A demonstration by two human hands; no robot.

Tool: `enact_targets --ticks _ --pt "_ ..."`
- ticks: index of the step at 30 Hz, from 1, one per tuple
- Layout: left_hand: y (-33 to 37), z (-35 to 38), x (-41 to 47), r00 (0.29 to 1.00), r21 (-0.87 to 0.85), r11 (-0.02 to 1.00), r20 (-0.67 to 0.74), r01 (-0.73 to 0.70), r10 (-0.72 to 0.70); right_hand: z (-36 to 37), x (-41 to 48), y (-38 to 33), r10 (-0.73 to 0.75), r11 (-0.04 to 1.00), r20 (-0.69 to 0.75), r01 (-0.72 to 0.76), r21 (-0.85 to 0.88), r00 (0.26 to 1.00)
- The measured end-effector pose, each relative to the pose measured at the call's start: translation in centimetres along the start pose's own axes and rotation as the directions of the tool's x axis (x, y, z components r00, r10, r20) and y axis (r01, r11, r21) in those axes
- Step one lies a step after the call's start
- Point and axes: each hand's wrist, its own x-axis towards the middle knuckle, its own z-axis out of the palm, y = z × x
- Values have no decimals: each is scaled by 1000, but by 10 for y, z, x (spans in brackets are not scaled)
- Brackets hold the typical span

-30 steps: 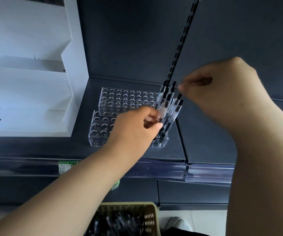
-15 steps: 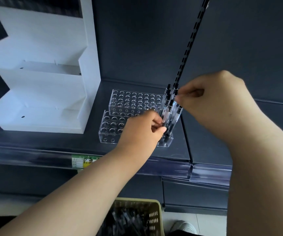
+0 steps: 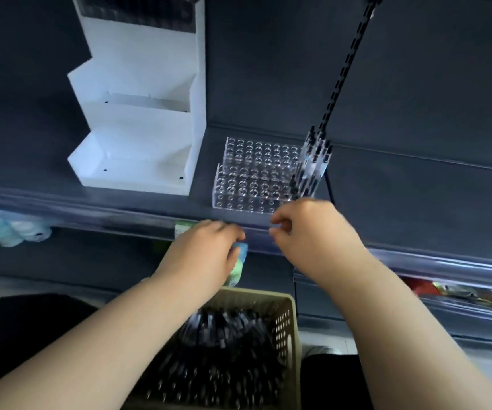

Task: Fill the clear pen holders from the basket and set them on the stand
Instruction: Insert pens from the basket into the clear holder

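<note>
The step in hand looks like fetching more pens from the basket. To do it well, I would reach down into the pile and take a small bunch lying the same way rather than a tangle. I would then lift it clear of the rim before going up to the front holder, carrying on from the filled end so no hole is skipped. The left hand hangs over the basket's far rim, fingers curled downward. Its palm side is hidden and blurred, so I cannot tell whether it holds anything. The right hand is above that rim towards the basket's right side, loosely curled, with nothing seen between thumb and forefinger. The pens lie below both hands, near but not touching the fingers. Beyond the basket, the front holder and back holder sit on the shelf, with a few seated pens at their right end. Neither is on the stand, up and left of the basket.
</note>
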Motion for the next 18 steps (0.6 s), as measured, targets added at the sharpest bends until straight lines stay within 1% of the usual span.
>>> enact_targets --ticks 3,5,7,9,12,14,16,18 --pt "-15 3 -38 995 106 994 94 -30 20 24 -21 -10 22 1000 132 -21 -11 991" --pt "-24 8 -61 988 129 992 150 -4 -16 41 -37 -16 53 998 211 -55 3 976" --pt "-30 16 -82 970 111 992 229 60 -84 59 -54 -20 91 995 285 -100 19 954" --pt "-34 25 -95 936 116 987 323 107 -139 79 -69 -23 138 989 361 -145 -7 922" --pt "-40 39 -103 904 169 980 395 105 -165 105 -85 -23 186 983 491 -164 -87 851" --pt "-47 47 -107 872 227 966 440 125 -216 118 -91 -22 210 977 531 -196 -83 821" --pt "-54 54 -108 829 293 946 488 139 -273 128 -95 -20 232 973 545 -205 -110 806" --pt "-58 61 -106 800 335 927 502 170 -328 137 -96 -19 267 963 537 -240 -121 800"
